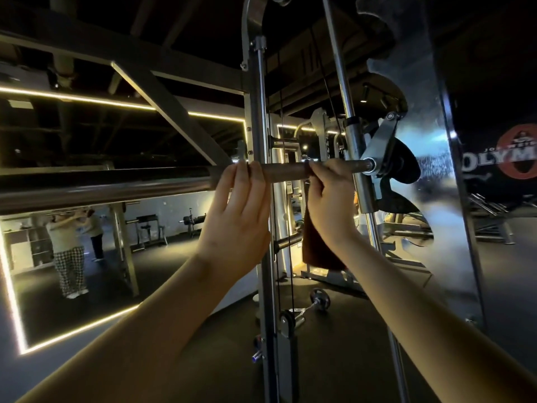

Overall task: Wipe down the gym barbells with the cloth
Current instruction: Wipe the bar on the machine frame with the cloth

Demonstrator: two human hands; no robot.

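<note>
Both hands up on the barbell [116, 184], rack-mounted. L hand [241, 205] has its fingers [247, 173] hooked over the bar. R hand [328, 205] pinches a brown cloth [316, 245] that hangs straight down below its fingers. Btw the two hands the bar looks brown, maybe cloth wrapped on it, can't tell tbh. Mirror [72, 257] well left of the L fingers.

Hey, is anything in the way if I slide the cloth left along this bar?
Yes. Your left hand holds the bar just left of the cloth, by the upright post; it would need to move first.
</note>
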